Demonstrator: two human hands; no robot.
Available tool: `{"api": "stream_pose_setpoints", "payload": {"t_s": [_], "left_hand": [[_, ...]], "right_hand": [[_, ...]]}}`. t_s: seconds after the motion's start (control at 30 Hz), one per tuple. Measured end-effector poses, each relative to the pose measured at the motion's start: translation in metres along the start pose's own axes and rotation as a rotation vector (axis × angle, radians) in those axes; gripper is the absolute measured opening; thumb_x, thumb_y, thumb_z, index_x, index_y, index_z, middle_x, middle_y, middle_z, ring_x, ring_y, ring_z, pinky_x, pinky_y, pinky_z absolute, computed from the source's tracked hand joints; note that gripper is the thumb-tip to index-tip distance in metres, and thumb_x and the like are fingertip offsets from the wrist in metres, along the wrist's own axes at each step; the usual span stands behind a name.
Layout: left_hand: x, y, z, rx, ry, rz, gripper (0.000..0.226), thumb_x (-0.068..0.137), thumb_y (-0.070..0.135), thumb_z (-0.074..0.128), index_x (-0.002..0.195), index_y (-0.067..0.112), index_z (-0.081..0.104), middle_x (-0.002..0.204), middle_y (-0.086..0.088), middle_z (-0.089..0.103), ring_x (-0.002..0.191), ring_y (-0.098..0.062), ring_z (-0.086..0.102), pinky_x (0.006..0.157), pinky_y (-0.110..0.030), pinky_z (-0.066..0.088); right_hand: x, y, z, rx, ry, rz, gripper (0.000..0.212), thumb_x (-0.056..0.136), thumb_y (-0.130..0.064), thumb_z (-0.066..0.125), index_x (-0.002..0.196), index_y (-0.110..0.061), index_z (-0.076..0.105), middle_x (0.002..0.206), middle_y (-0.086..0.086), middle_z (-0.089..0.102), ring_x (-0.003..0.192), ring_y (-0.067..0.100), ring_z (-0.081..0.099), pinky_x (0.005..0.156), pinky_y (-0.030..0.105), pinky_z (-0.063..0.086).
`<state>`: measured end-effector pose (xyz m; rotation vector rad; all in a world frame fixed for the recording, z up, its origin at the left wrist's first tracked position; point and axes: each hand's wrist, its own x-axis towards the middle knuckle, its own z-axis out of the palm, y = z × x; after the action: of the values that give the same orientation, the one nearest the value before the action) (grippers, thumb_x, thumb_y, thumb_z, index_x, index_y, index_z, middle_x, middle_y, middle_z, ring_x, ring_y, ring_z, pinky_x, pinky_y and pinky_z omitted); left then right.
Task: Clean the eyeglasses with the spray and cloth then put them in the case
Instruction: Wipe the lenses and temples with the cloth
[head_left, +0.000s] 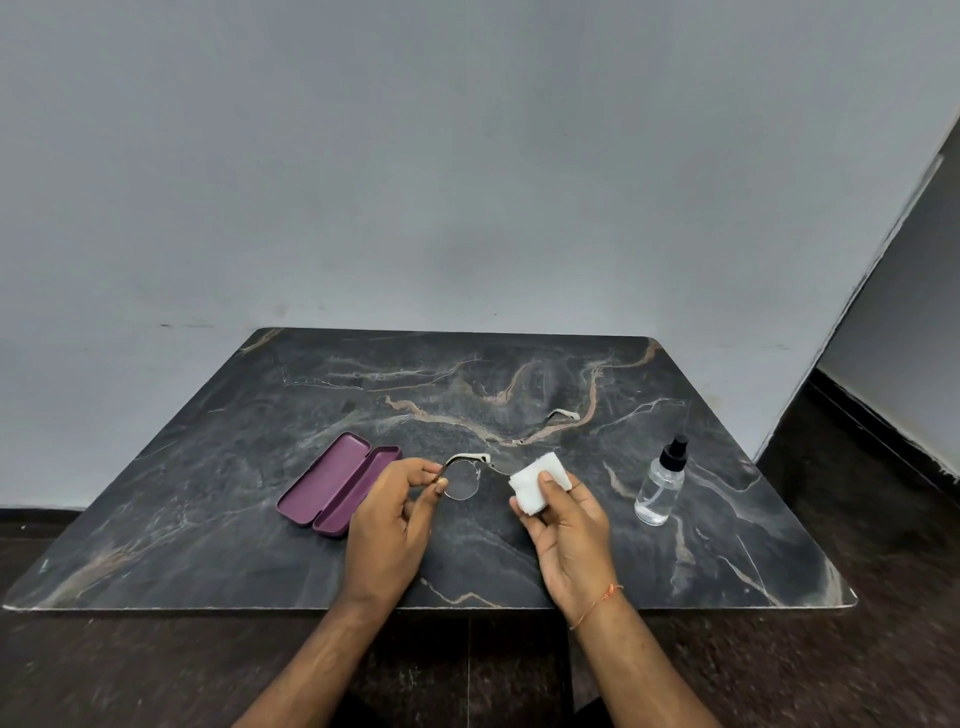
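— Both hands are busy: the left hand (387, 514) pinches one end of the thin-rimmed, clear-lensed eyeglasses (462, 480), held just above the middle of the dark marble table (208, 519); the right hand (566, 525) grips a folded white cloth (532, 480) over the other lens.

— So, wiping?

— I'd say so (spraying looks finished). The clear spray bottle (660, 486) stands near the right edge. Next: fold the arms, then lay them in the open purple case (337, 483) left of centre.

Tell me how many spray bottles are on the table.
1. The spray bottle stands upright on the table, to the right of the right hand that holds the cloth. Nothing suggests another is hidden.
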<state>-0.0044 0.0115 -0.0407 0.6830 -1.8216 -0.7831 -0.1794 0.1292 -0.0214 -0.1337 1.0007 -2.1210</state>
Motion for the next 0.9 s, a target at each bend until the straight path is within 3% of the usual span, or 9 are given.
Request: {"api": "stream_pose_setpoints", "payload": {"t_s": [0.1,0.2,0.3,0.37,0.43,0.5,0.57,0.7,0.9], "left_hand": [[0.001,0.001,-0.001,0.005,0.002,0.015,0.008,0.105,0.041,0.07,0.11,0.045,0.066,0.117,0.015,0.074,0.056,-0.019,0.065,0.058,-0.022,0.055],[0.0,0.002,0.0,0.03,-0.034,0.028,0.011,0.105,0.033,0.074,0.107,0.04,0.066,0.12,0.016,0.074,0.059,-0.017,0.066,0.062,-0.03,0.058],[-0.002,0.005,-0.001,0.058,-0.068,0.04,0.006,0.104,0.037,0.073,0.106,0.036,0.067,0.118,0.019,0.074,0.065,-0.014,0.069,0.067,-0.03,0.06],[-0.003,0.008,-0.001,0.086,-0.083,0.063,0.008,0.105,0.043,0.07,0.106,0.035,0.068,0.113,0.022,0.073,0.078,-0.009,0.072,0.073,-0.028,0.061],[-0.004,0.01,-0.002,0.082,-0.108,0.081,0.008,0.106,0.042,0.07,0.105,0.035,0.067,0.11,0.022,0.073,0.096,-0.001,0.074,0.081,-0.027,0.061],[-0.005,0.01,-0.001,0.096,-0.131,0.095,0.007,0.105,0.037,0.072,0.103,0.034,0.065,0.109,0.02,0.074,0.106,0.006,0.073,0.084,-0.028,0.062],[-0.006,0.01,-0.001,0.127,-0.158,0.085,0.013,0.104,0.029,0.075,0.102,0.034,0.063,0.111,0.021,0.075,0.109,0.009,0.073,0.084,-0.034,0.063],[-0.007,0.009,-0.002,0.171,-0.189,0.075,0.019,0.103,0.024,0.076,0.103,0.036,0.061,0.11,0.021,0.074,0.103,0.002,0.075,0.08,-0.041,0.064],[-0.008,0.006,-0.001,0.17,-0.196,0.07,0.017,0.103,0.029,0.075,0.102,0.038,0.06,0.116,0.036,0.071,0.107,0.01,0.073,0.081,-0.032,0.064]], "right_hand": [[-0.008,0.005,-0.005,-0.059,0.003,-0.114,0.009,0.099,-0.003,0.07,0.106,-0.006,0.074,0.095,0.008,0.08,0.088,0.018,0.077,0.073,0.03,0.065],[-0.014,0.014,-0.004,-0.324,0.085,-0.289,0.011,0.093,-0.006,0.08,0.096,-0.016,0.083,0.09,0.003,0.081,0.081,0.013,0.072,0.07,0.023,0.06],[-0.019,0.02,-0.002,-0.613,0.086,-0.531,0.017,0.087,-0.01,0.087,0.087,-0.027,0.084,0.092,-0.003,0.081,0.085,0.01,0.074,0.079,0.021,0.056],[-0.021,0.021,0.0,-0.845,0.041,-0.681,0.021,0.085,-0.013,0.088,0.086,-0.034,0.083,0.091,-0.011,0.076,0.084,0.009,0.072,0.075,0.014,0.052],[-0.025,0.022,0.004,-1.034,0.008,-0.767,0.019,0.084,-0.017,0.088,0.089,-0.035,0.084,0.085,-0.012,0.071,0.078,0.01,0.069,0.072,0.019,0.051],[-0.027,0.022,0.01,-1.206,-0.022,-0.813,0.008,0.087,-0.024,0.085,0.092,-0.03,0.084,0.08,-0.011,0.066,0.08,0.013,0.064,0.074,0.03,0.053],[-0.029,0.022,0.016,-1.351,-0.069,-0.795,0.007,0.093,-0.031,0.078,0.095,-0.029,0.084,0.084,-0.011,0.068,0.087,0.015,0.062,0.079,0.031,0.051],[-0.036,0.025,0.019,-1.344,-0.185,-0.786,0.014,0.096,-0.029,0.07,0.087,-0.025,0.08,0.087,-0.016,0.07,0.091,0.01,0.065,0.083,0.033,0.053],[-0.039,0.021,0.009,-1.53,-0.163,-0.851,0.024,0.099,-0.04,0.061,0.095,-0.03,0.082,0.084,-0.016,0.067,0.09,0.012,0.062,0.079,0.03,0.053]]}}
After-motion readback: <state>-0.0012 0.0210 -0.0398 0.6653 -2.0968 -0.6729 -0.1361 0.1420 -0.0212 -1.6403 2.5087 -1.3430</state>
